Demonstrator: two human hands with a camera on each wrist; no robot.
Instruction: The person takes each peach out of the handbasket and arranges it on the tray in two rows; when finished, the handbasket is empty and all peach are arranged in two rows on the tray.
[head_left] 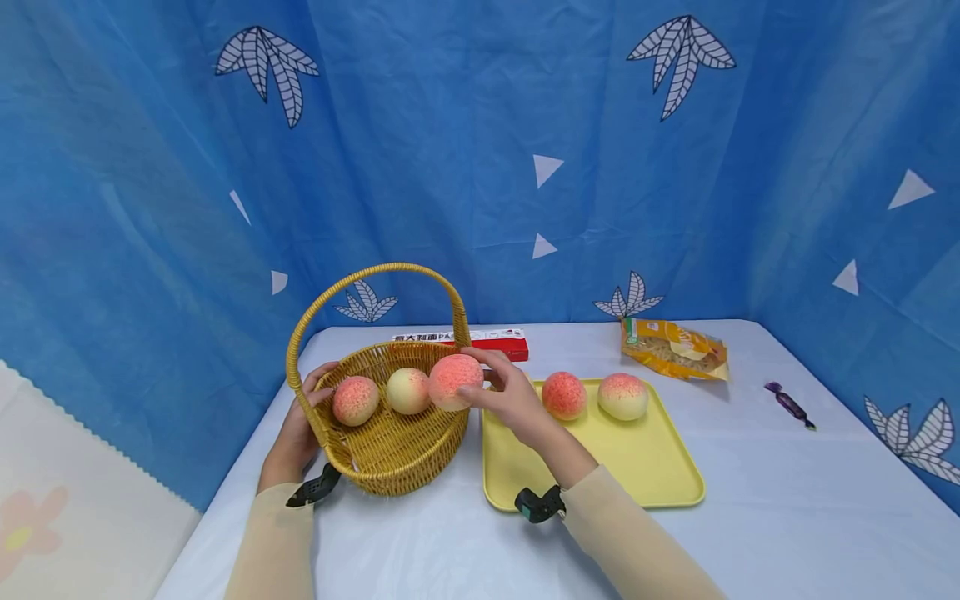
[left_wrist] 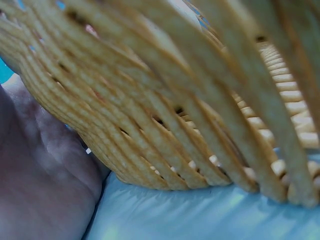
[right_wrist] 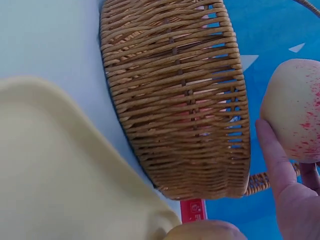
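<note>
A wicker basket (head_left: 405,454) with a tall arched handle stands on the white table. My left hand (head_left: 298,425) grips its left rim; the left wrist view has the palm (left_wrist: 45,165) against the woven side. Two peaches lie inside, a speckled one (head_left: 356,401) at the left and a paler one (head_left: 405,391) in the middle. My right hand (head_left: 517,404) holds a pink-speckled peach (head_left: 455,380) between thumb and fingers, over the basket's right rim. Seen from the right wrist, this peach (right_wrist: 292,107) is above the rim.
Right of the basket lies a yellow tray (head_left: 600,475) bearing a red peach (head_left: 564,396) and a paler peach (head_left: 623,397). Behind are a red pasta box (head_left: 510,344) and an orange food bag (head_left: 675,350). A purple wrapped candy (head_left: 789,406) sits far right. Blue curtains (head_left: 480,167) enclose the table.
</note>
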